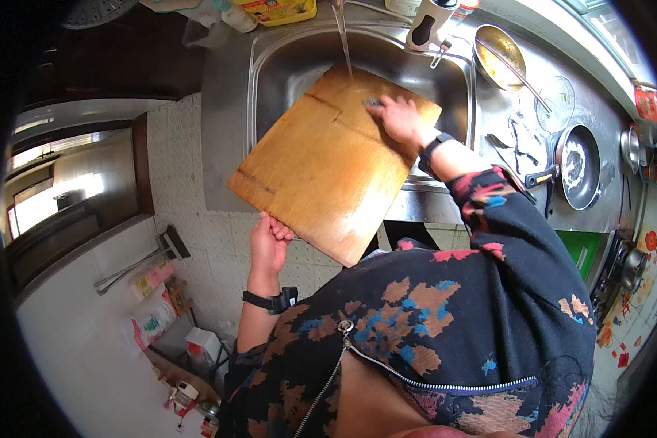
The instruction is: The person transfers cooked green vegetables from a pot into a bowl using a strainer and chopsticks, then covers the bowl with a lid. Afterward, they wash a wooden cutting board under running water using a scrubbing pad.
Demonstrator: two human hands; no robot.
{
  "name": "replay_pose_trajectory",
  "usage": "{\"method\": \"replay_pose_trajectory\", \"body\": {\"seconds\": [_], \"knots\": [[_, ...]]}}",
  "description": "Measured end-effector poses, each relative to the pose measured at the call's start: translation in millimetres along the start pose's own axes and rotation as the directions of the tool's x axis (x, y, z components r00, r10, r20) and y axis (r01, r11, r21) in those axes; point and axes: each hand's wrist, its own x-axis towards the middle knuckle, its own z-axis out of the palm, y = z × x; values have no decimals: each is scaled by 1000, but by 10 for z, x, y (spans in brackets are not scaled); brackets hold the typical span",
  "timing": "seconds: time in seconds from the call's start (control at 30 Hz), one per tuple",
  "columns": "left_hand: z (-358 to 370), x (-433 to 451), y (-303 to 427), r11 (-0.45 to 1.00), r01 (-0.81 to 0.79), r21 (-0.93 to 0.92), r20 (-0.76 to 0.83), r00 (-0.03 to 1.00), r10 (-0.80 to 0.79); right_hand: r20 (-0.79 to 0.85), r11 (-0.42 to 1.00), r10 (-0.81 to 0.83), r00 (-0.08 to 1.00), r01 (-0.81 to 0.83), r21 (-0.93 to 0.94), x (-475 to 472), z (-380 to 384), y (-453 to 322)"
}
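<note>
A wet wooden cutting board (323, 169) lies tilted over the stainless steel sink (284, 71), its near corner sticking out past the counter's front edge. My left hand (272, 241) grips the board's near left edge, fingers curled under it. On the board's far right part, my right hand (397, 117) presses down a small greyish scrubber (371, 103), mostly hidden by the fingers. A thin stream of water (346, 46) falls from the faucet onto the board's far end, close to the right hand.
Right of the sink are a metal bowl (501, 57) with chopsticks, a glass lid or dish (555, 104), several utensils (517, 142) and a frying pan (578, 167). Behind the sink stand a white bottle-like appliance (430, 24) and a yellow package (279, 11). A broom (172, 242) leans at the lower left.
</note>
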Motion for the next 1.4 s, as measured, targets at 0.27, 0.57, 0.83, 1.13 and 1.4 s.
{"method": "replay_pose_trajectory", "body": {"seconds": [0.27, 0.57, 0.83, 1.13, 1.4], "knots": [[5, -46, -45, 999, -36, -6, -56, 998, 36, 170, 997, -59, 984, 50, 53, 237, 74, -113], [42, -118, -76, 998, -65, 1, -38, 997, 65, 140, 994, -84, 987, 92, -52, 352, 70, -27], [87, -138, -68, 998, -59, 10, -91, 994, 60, 59, 999, -9, 998, 12, -53, 372, 36, -65], [93, -159, -84, 999, -35, 3, -72, 997, 35, -34, 850, 147, 988, -109, 515, 848, 125, 589], [53, -119, -111, 1000, -12, -16, -34, 999, 12, -330, 965, 199, 923, -126, 229, 539, 168, 575]]}}
